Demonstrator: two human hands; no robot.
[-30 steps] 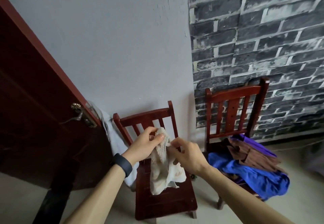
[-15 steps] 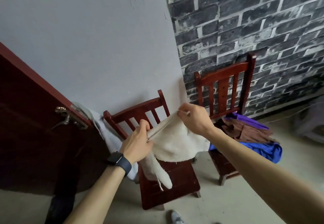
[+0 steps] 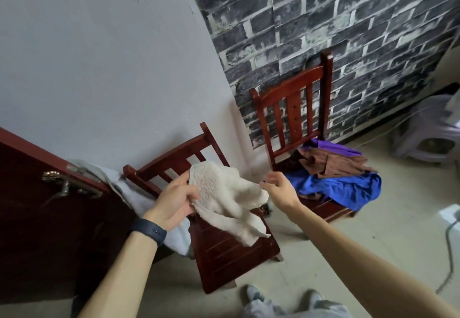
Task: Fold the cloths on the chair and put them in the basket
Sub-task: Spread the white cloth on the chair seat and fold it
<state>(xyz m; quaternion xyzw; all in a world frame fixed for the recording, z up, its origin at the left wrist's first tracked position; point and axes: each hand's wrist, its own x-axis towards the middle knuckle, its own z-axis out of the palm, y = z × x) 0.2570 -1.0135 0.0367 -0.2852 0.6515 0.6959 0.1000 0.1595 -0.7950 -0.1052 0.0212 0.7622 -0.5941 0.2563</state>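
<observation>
Cream, fleecy cloth (image 3: 224, 193) is held bunched above the near wooden chair (image 3: 224, 253), over the back half of its seat. Its lower end hangs down toward the seat's right edge, and contact with the slats cannot be confirmed. The left hand (image 3: 174, 203) grips the cloth at its left end, with fingers curled round the bunched fabric and a dark wristband (image 3: 149, 230) on that wrist. The right hand (image 3: 280, 188) is at the cloth's right end with its fingers loosely bent and apart, clamped on nothing. Whether its fingertips (image 3: 264, 183) touch the fabric cannot be told. The second wooden chair (image 3: 293, 93) stands to the right of the first, with its back to the dark brick-pattern wall (image 3: 348, 31). Three unfolded cloths are heaped on its seat. A blue cloth (image 3: 343, 189) spills over the seat's front right edge, a brown cloth (image 3: 333, 165) lies on top of it, and a purple cloth (image 3: 331, 147) lies behind the brown one at the seat's back edge. A pale grey cloth (image 3: 139, 198) hangs between the near chair's left side and the dark red door (image 3: 37, 230). The door carries a metal handle (image 3: 58, 184). A pale plastic stool (image 3: 428, 140) stands on the floor at the right. The person's shoes (image 3: 254, 292) show at the bottom edge.
</observation>
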